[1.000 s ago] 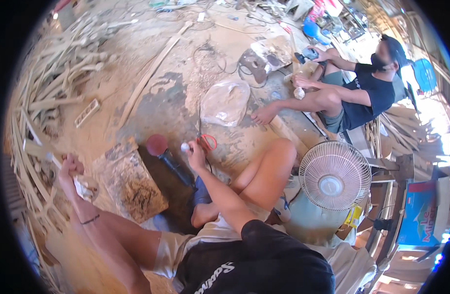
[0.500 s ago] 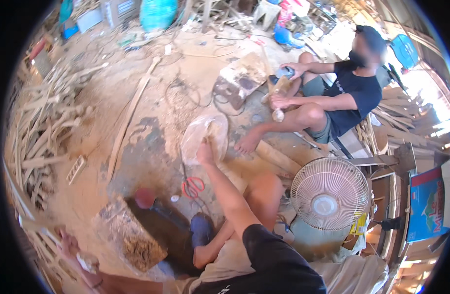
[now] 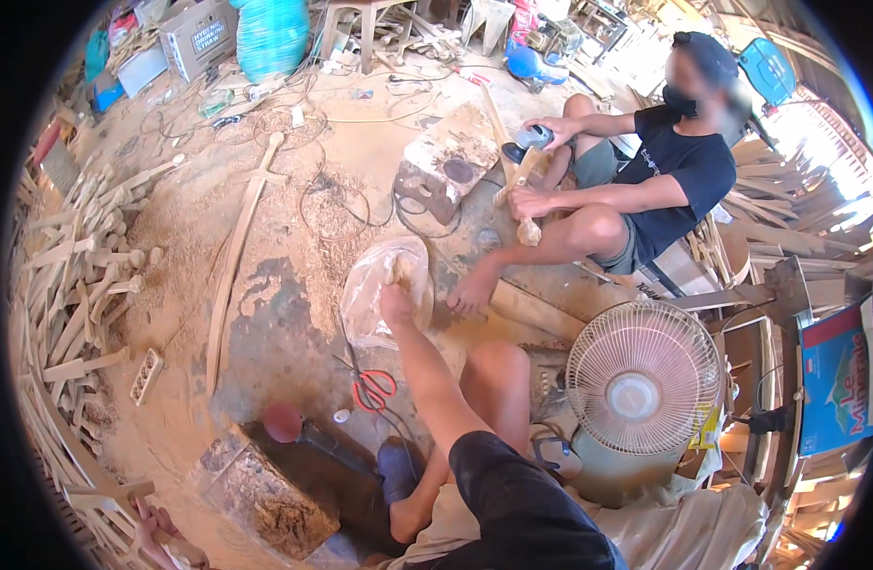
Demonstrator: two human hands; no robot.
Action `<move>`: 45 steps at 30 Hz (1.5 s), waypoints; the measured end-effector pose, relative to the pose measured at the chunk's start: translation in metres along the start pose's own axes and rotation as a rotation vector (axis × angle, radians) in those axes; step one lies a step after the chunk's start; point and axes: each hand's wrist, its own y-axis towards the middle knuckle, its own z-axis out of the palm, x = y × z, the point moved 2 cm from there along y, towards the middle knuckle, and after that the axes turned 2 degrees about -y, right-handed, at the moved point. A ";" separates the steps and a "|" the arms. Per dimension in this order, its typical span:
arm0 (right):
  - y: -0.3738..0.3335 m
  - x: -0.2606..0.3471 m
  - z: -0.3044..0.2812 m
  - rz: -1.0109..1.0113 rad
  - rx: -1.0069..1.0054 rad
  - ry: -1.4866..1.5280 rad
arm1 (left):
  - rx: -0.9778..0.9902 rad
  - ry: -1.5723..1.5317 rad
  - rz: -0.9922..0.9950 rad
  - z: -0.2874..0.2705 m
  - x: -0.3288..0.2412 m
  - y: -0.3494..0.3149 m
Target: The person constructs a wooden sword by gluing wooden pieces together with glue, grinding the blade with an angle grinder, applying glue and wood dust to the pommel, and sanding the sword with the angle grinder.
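Note:
My right hand (image 3: 396,304) reaches into the mouth of a clear plastic bag (image 3: 360,302) on the floor, its fingers closed. Pale tan stuff shows inside; what the fingers hold is hidden. At the lower left rim my left hand (image 3: 157,532) is wrapped round the handle of a wooden sword (image 3: 113,491), just below its crossguard. The blade runs up along the picture's edge, partly lost among other wood. Red-handled scissors (image 3: 373,389) lie near my right forearm.
A worn wood block (image 3: 265,499) and a dark tool with a red round end (image 3: 283,422) lie before me. Another wooden sword (image 3: 242,247) lies on the dusty floor, beside piled swords (image 3: 85,304). A co-worker (image 3: 679,180) works wood with a power tool (image 3: 531,140). A fan (image 3: 636,394) stands right.
The view has shifted a little. My left hand and the wooden sword have moved lower toward the picture's edge. My right hand remains at the plastic bag.

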 end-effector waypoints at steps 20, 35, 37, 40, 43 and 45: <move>-0.219 0.190 -0.111 0.094 0.591 1.419 | -0.078 0.504 0.225 -0.003 0.074 0.035; -0.451 0.346 -0.233 -1.163 -0.148 0.798 | -0.152 0.115 0.053 0.043 0.000 -0.002; -0.458 0.345 -0.222 -1.162 -0.161 0.764 | -0.163 -0.006 0.036 0.044 -0.002 -0.005; -0.457 0.352 -0.214 -1.250 -0.137 0.571 | -0.117 -0.084 0.029 0.045 -0.003 -0.011; -0.450 0.356 -0.221 -1.242 -0.192 0.705 | -0.110 -0.162 -0.026 0.039 -0.002 -0.011; -0.445 0.355 -0.227 -1.464 -0.136 0.290 | -0.124 -0.202 -0.060 0.035 0.003 -0.009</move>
